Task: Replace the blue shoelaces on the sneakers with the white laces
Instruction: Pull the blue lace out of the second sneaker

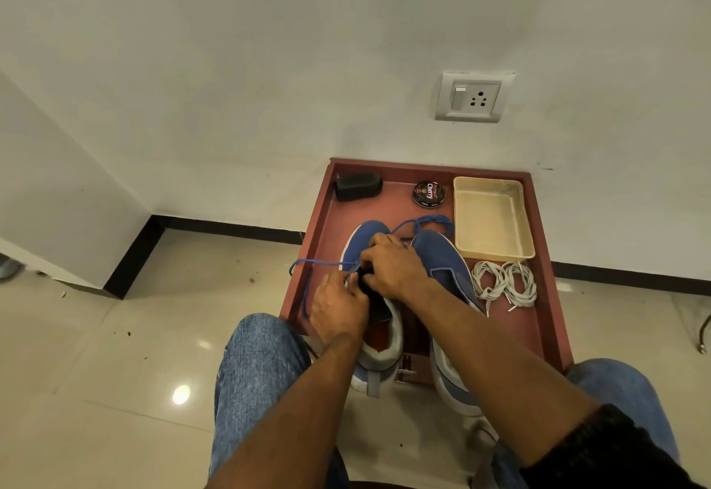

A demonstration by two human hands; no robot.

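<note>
Red tray [546,296], both hands' fingers [369,257] curled on left sneaker's [365,234] blue lace [319,263]

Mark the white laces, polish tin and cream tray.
white laces [504,284]: head view, middle of the coiled bundle.
polish tin [428,193]: head view, centre of the lid.
cream tray [493,256]: head view, near rim.

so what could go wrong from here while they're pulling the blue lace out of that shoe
1. Both hands, left hand and right hand, work at the left shoe; the blue lace trails over the tray edge and might snag there.
2. The other lace end loops near the polish tin and could drag it.
3. The white laces lie coiled close beside the right shoe; a shoved shoe might tangle them.
</note>
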